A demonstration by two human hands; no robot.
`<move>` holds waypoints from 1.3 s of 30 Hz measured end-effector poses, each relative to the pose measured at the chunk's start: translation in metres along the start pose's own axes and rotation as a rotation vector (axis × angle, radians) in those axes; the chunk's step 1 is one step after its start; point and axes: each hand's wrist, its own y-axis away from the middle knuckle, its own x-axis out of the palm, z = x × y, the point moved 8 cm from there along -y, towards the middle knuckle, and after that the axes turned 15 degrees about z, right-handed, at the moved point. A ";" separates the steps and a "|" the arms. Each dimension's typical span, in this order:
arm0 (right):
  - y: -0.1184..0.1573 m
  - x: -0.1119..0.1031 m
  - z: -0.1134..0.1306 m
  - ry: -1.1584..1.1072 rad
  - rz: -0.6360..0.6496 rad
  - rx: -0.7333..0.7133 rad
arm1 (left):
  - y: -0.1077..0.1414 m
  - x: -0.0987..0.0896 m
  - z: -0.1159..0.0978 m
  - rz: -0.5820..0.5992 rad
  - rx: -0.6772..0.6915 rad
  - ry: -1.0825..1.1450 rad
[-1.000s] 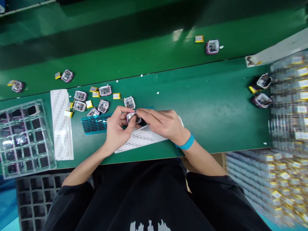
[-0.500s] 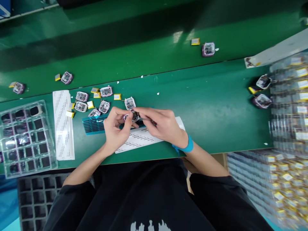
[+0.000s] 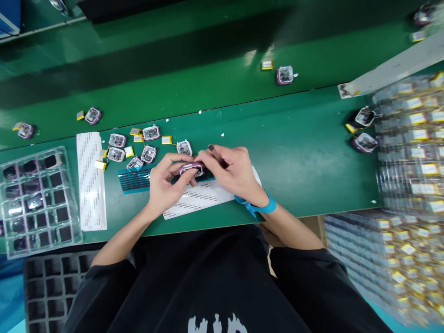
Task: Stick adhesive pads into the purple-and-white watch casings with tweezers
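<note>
My left hand [image 3: 167, 182] is closed around a small purple-rimmed device housing [image 3: 189, 167] with electronics inside, its thumb on the near edge. The housing is tilted, so its inside shows only in part. My right hand [image 3: 233, 175] grips a slim dark tool [image 3: 215, 151], whose end sticks up between thumb and fingers; its kind cannot be made out. The right fingertips meet the housing's right side. Just beyond the hands lies another open white-rimmed housing [image 3: 184, 147]. Under the hands are a blue strip sheet with black bars [image 3: 133, 181] and a white printed sheet [image 3: 194, 199].
Several open housings [image 3: 151, 133] with yellow battery cells [image 3: 166, 139] lie to the left. Further left are a white printed strip [image 3: 90, 185] and a clear compartment tray [image 3: 40, 203]. Stacked clear trays [image 3: 409, 185] stand at the right, near two housings [image 3: 365, 142].
The held housing has tipped up so its purple side shows. The tool has swung from pointing into the housing to standing up in my right hand. The view has shifted slightly.
</note>
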 end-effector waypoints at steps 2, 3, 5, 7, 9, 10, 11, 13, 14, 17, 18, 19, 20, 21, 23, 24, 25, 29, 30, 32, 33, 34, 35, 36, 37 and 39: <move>0.005 -0.015 0.010 0.010 -0.044 -0.051 | -0.003 0.001 -0.009 0.130 -0.020 -0.065; 0.011 -0.024 0.014 0.036 -0.082 -0.076 | -0.004 0.003 -0.014 0.218 -0.011 -0.134; 0.025 -0.039 0.022 0.142 -0.172 -0.122 | -0.003 0.012 -0.023 0.413 0.035 -0.306; 0.041 -0.044 0.021 0.240 -0.194 -0.095 | 0.001 0.021 -0.026 0.561 0.092 -0.469; 0.056 -0.040 0.006 0.223 -0.148 0.013 | 0.004 0.030 -0.020 0.666 0.111 -0.593; 0.063 -0.036 -0.004 0.187 -0.118 0.082 | 0.006 0.035 -0.015 0.710 0.104 -0.654; 0.070 -0.031 -0.013 0.149 -0.090 0.140 | 0.007 0.039 -0.009 0.748 0.088 -0.715; 0.082 -0.022 -0.025 0.091 -0.051 0.210 | 0.009 0.046 0.001 0.806 0.055 -0.815; 0.087 -0.019 -0.029 0.074 -0.043 0.231 | 0.010 0.047 0.004 0.821 0.046 -0.851; 0.096 -0.015 -0.038 0.027 -0.067 0.276 | 0.011 0.049 0.006 0.831 0.055 -0.916; 0.099 -0.015 -0.040 0.005 -0.083 0.293 | 0.011 0.049 0.006 0.831 0.064 -0.932; 0.101 -0.015 -0.043 -0.019 -0.098 0.309 | 0.012 0.049 0.006 0.832 0.073 -0.945; 0.102 -0.015 -0.044 -0.042 -0.107 0.321 | 0.012 0.049 0.005 0.834 0.082 -0.954; 0.102 -0.015 -0.046 -0.060 -0.111 0.328 | 0.013 0.049 0.005 0.838 0.093 -0.960; 0.101 -0.016 -0.046 -0.071 -0.093 0.313 | 0.014 0.051 0.004 0.844 0.117 -0.978; 0.100 -0.016 -0.044 -0.066 -0.074 0.294 | 0.014 0.052 0.004 0.846 0.131 -0.994; 0.098 -0.016 -0.043 -0.058 -0.051 0.272 | 0.014 0.053 0.003 0.846 0.147 -1.014; 0.095 -0.019 -0.040 -0.068 0.000 0.221 | 0.014 0.056 -0.003 0.835 0.214 -1.107; 0.096 -0.020 -0.041 -0.084 0.004 0.219 | 0.013 0.057 -0.004 0.829 0.227 -1.118; 0.097 -0.021 -0.044 -0.141 -0.003 0.221 | 0.013 0.058 -0.006 0.816 0.243 -1.111; 0.099 -0.022 -0.046 -0.186 -0.017 0.228 | 0.013 0.058 -0.007 0.801 0.246 -1.092; 0.100 -0.023 -0.049 -0.238 -0.044 0.239 | 0.013 0.057 -0.007 0.778 0.243 -1.061; 0.101 -0.024 -0.051 -0.290 -0.081 0.251 | 0.012 0.056 -0.009 0.741 0.237 -1.011; 0.102 -0.025 -0.053 -0.334 -0.131 0.259 | 0.011 0.054 -0.011 0.693 0.222 -0.938; 0.103 -0.027 -0.053 -0.366 -0.190 0.261 | 0.009 0.050 -0.012 0.629 0.187 -0.846; 0.103 -0.031 -0.049 -0.395 -0.315 0.243 | 0.003 0.037 -0.011 0.481 0.058 -0.620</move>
